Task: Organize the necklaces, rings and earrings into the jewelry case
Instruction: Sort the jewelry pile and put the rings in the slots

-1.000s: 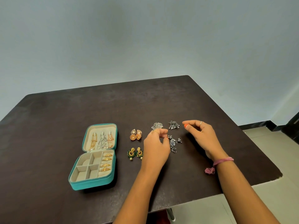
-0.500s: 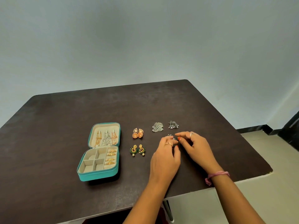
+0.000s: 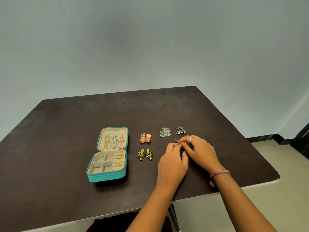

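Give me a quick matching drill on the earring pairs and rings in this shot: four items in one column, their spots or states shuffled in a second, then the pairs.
Items
1. orange-gold earrings
2. green-gold earrings
3. gold rings
4. dark silver earrings

Places or states
A. in the right-hand slots of the jewelry case
B. on the table, nearer row, just right of the case
C. mostly hidden under the fingers of the left hand and right hand
D. on the table, farther row, just right of the case lid

Pairs: 1-D, 2-B, 3-A, 4-C
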